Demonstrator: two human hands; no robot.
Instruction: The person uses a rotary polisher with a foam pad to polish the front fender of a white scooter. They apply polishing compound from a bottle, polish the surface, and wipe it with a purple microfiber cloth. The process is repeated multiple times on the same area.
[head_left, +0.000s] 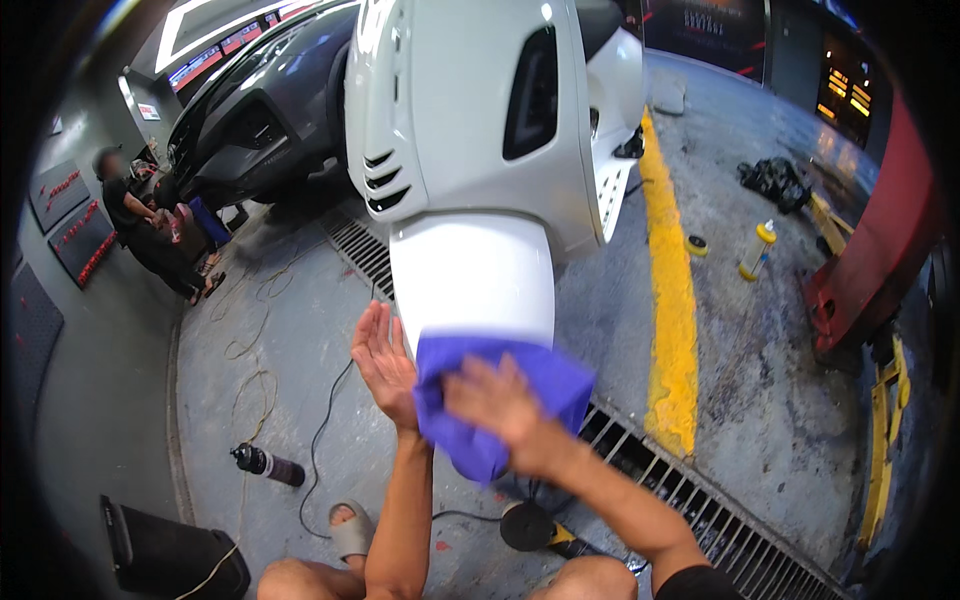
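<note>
A purple cloth lies over the lower end of a white scooter's front fender. My right hand bears down on the cloth and holds it there, its fingers smeared by motion. Beside the fender's left edge, my left hand is open and holds nothing, its fingers stretched upward. Whether its edge touches the fender or the cloth, I cannot tell. The scooter's white front body rises above the fender, with dark vents on its side.
Below the cloth, a polisher with a round dark pad lies near a floor grate. A dark bottle, cables and a black bin are at left. A yellow-capped bottle and red post stand right. Another person stands far left.
</note>
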